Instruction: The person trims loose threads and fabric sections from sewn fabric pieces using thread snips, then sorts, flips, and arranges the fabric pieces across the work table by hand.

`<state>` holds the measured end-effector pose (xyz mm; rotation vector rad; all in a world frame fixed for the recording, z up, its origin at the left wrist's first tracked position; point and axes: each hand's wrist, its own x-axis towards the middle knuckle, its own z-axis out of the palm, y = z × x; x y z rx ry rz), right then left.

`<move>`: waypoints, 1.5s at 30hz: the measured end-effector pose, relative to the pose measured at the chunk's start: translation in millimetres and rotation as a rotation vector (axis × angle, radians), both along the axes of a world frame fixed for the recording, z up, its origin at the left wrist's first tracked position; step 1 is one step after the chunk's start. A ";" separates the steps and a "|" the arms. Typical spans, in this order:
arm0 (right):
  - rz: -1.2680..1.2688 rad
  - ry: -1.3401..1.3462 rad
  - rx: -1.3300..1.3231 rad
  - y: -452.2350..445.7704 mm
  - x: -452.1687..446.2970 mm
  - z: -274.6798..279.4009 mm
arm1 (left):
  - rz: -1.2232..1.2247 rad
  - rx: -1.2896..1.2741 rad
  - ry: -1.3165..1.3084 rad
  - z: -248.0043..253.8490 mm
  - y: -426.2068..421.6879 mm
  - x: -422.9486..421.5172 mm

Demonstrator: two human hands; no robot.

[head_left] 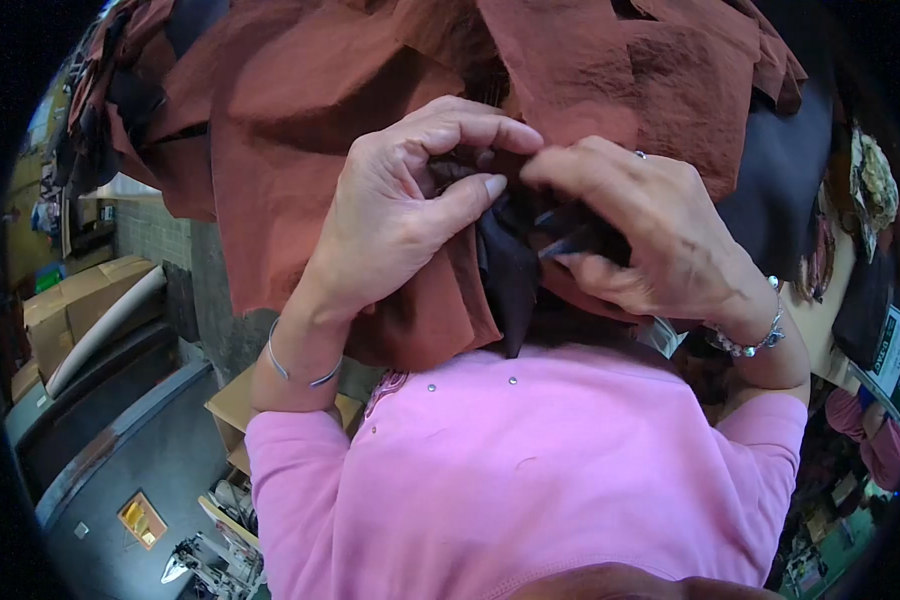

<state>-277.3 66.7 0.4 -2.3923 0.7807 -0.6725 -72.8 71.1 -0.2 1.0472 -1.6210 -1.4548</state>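
Note:
Both hands meet over a heap of rust-brown cloth [310, 210] in the head view. My left hand [395, 205] is curled, its thumb beside a strip of dark cloth [507, 270] that hangs down towards my chest; the fingers behind the thumb appear to grip this cloth, partly hidden. My right hand [650, 230] is closed round a small dark tool with two pointed blades, which looks like thread snips [567, 238]. The blades point left, towards the dark cloth. Slight blur covers the right fingertips.
More dark cloth [778, 190] hangs at the right of the heap. At the left are a cardboard box [90, 300] and a grey surface [150, 450], with a machine part [205, 565] below. Another person's pink clothing [880, 445] shows at the far right.

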 end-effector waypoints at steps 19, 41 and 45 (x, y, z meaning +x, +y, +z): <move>-0.209 0.139 -0.345 9.8 1.4 -13.7 | 0.014 0.097 0.063 1.4 3.9 -0.9; -0.244 0.115 -0.658 8.9 12.2 -21.3 | 0.014 0.093 0.057 2.3 3.5 -5.1; -0.257 0.109 -0.749 7.7 13.0 -24.1 | 0.013 0.085 0.063 -0.1 3.3 -5.3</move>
